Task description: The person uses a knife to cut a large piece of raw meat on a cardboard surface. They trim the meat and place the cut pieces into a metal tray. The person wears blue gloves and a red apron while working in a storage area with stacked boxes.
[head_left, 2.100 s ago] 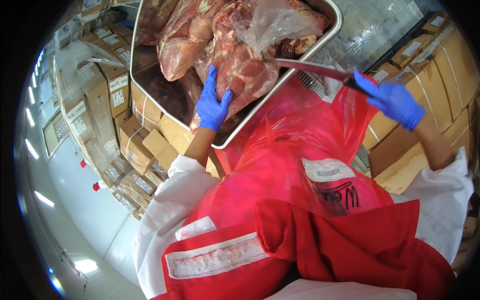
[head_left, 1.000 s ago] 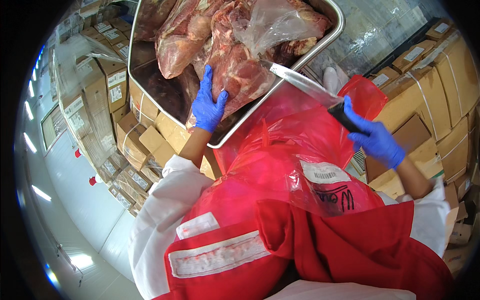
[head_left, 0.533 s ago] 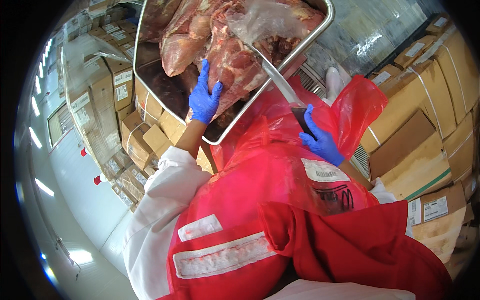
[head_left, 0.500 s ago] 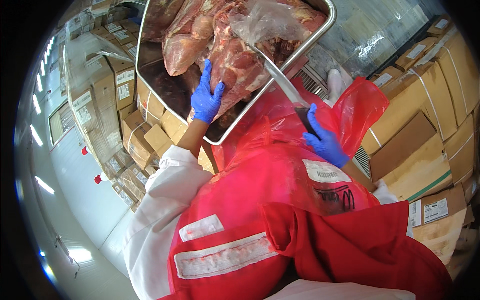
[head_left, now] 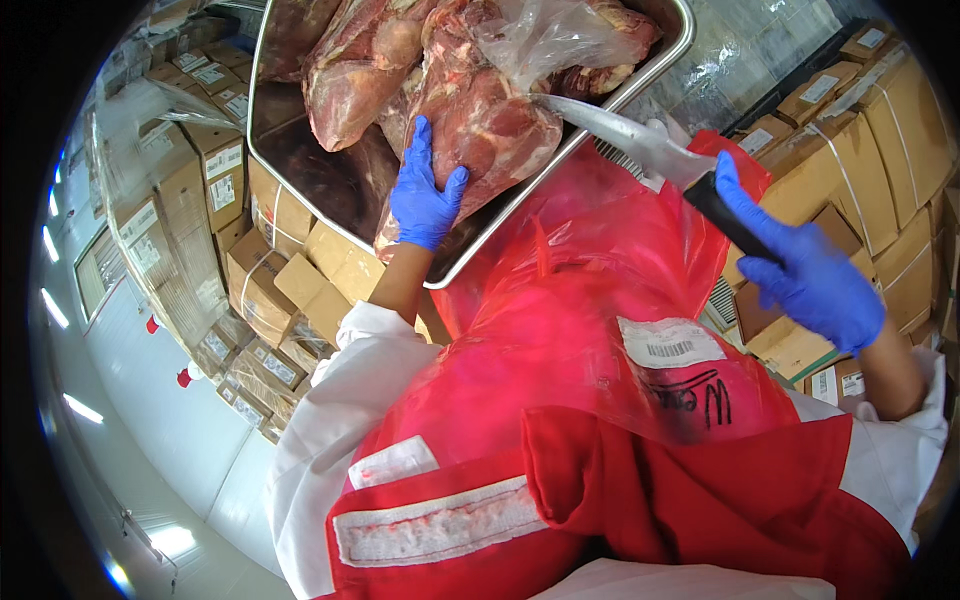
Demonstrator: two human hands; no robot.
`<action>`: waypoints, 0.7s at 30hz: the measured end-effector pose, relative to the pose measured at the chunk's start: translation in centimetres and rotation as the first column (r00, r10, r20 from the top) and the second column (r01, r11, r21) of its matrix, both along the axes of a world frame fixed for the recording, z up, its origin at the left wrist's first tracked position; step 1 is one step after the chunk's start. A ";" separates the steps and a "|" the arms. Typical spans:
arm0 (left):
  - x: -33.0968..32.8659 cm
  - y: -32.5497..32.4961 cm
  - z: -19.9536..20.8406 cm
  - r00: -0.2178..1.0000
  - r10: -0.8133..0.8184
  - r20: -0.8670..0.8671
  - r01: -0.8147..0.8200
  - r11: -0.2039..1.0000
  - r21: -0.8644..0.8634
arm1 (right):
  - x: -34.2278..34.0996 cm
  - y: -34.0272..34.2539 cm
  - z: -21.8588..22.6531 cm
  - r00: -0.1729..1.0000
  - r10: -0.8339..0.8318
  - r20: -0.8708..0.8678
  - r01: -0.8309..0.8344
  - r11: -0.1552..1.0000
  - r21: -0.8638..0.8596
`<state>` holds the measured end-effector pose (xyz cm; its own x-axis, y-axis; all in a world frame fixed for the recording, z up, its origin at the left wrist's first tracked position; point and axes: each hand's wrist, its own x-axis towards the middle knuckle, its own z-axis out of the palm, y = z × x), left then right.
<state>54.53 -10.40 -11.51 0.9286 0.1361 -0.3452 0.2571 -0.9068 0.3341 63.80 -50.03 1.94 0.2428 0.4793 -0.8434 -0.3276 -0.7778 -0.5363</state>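
Note:
My left hand (head_left: 427, 195), in a blue glove, lies on a large raw cut of meat (head_left: 487, 145) with its index finger and thumb spread apart. Some of its other fingers are hard to make out. In my right hand (head_left: 805, 275), also blue-gloved, is the black handle of a knife (head_left: 640, 143). The broad blade points left across the metal tub's rim (head_left: 590, 125), its tip at the meat's right side. Clear plastic film (head_left: 550, 40) covers part of the meat above the tip. Another cut of meat (head_left: 365, 75) lies to the left in the tub.
Stacked cardboard boxes (head_left: 850, 160) stand on the right. More boxes (head_left: 165, 200), some wrapped in plastic, are stacked on the left. A red plastic apron (head_left: 520, 350) covers my front, close to the tub. Tiled floor (head_left: 770, 60) shows beyond the tub.
My right hand has moved right and turned, bringing the knife blade away from my apron and flatter above the rim. My left hand stays on the same cut of meat.

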 end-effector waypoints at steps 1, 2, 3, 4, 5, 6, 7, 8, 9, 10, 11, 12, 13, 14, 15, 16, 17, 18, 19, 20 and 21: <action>0.4 -0.1 0.2 1.000 -0.011 0.002 0.011 1.000 -0.024 | 0.9 0.1 0.2 0.997 0.046 0.066 -0.047 0.999 0.019; 0.7 0.0 0.2 1.000 -0.023 0.004 0.024 0.999 -0.048 | 1.7 0.0 0.3 0.987 0.089 0.132 -0.094 0.995 0.034; 0.5 0.0 0.3 1.000 -0.019 -0.001 0.019 0.999 -0.039 | 2.8 -0.1 0.6 0.971 0.139 0.192 -0.152 0.987 0.054; 0.3 -0.1 0.2 1.000 -0.013 -0.001 0.013 0.999 -0.035 | 4.4 1.5 1.8 0.991 0.111 0.079 -0.111 0.994 0.003; 0.1 -0.1 0.0 1.000 -0.009 -0.002 0.009 0.999 -0.031 | 4.7 2.1 1.9 0.993 0.099 0.057 -0.098 0.995 -0.020; 0.1 -0.1 -0.1 1.000 -0.011 -0.003 0.011 1.000 -0.028 | 4.9 2.7 2.1 0.996 0.082 0.041 -0.080 0.996 -0.048; 0.1 -0.2 -0.1 1.000 -0.013 -0.005 0.012 1.000 -0.026 | 4.9 3.1 2.3 0.998 0.064 0.026 -0.062 0.995 -0.076; 0.0 -0.2 -0.2 1.000 -0.013 -0.008 0.013 1.000 -0.023 | 4.5 3.5 2.5 0.997 0.070 0.018 -0.068 0.993 -0.098; 0.1 -0.3 -0.1 1.000 -0.010 -0.015 0.010 1.000 -0.026 | 3.6 3.6 2.6 0.997 0.075 0.012 -0.073 0.991 -0.112; -0.1 -0.4 0.1 1.000 -0.001 -0.019 0.000 1.000 -0.023 | 2.4 3.8 2.5 0.996 0.086 0.009 -0.085 0.989 -0.120; -0.2 -0.5 0.1 1.000 0.010 -0.025 -0.011 1.000 -0.020 | 0.7 3.7 1.9 0.999 0.022 0.029 -0.020 0.997 -0.081; 0.2 -0.4 0.1 1.000 -0.003 -0.022 0.002 1.000 -0.025 | -2.1 3.4 1.2 0.996 -0.067 0.058 0.070 0.996 -0.049; 0.4 -0.3 0.1 1.000 -0.013 -0.023 0.013 1.000 -0.020 | -4.6 3.3 -0.2 0.985 -0.154 0.078 0.154 0.988 -0.005; 0.4 -0.4 0.2 0.999 -0.018 -0.030 0.018 1.000 -0.013 | -6.9 3.6 -2.1 0.969 -0.197 0.147 0.188 0.979 0.076; 0.4 -0.3 0.1 0.999 -0.034 -0.022 0.034 0.999 -0.007 | -9.2 3.9 -4.0 0.944 -0.251 0.215 0.219 0.962 0.163; 0.2 0.0 -0.1 0.999 -0.036 -0.009 0.036 0.999 0.005 | -9.4 3.7 -4.9 0.933 -0.260 0.248 0.213 0.956 0.200; 0.2 0.1 -0.2 0.999 -0.038 0.004 0.038 0.999 0.017 | -10.0 3.8 -5.5 0.921 -0.279 0.273 0.219 0.948 0.231; 0.2 0.0 0.0 1.000 -0.028 -0.003 0.028 0.999 0.017 | -10.1 3.8 -5.6 0.928 -0.269 0.256 0.222 0.954 0.200; 0.3 -0.1 0.2 1.000 -0.018 -0.010 0.019 1.000 0.016 | -10.1 3.8 -5.7 0.936 -0.260 0.239 0.223 0.960 0.169; 0.2 -0.1 0.4 1.000 -0.008 -0.016 0.008 1.000 0.015 | -9.2 3.7 -5.5 0.968 -0.189 0.163 0.176 0.980 0.091; 0.5 -0.3 0.4 1.000 -0.017 -0.013 0.017 0.999 0.028 | -8.1 3.3 -4.8 0.972 -0.161 0.168 0.150 0.986 0.077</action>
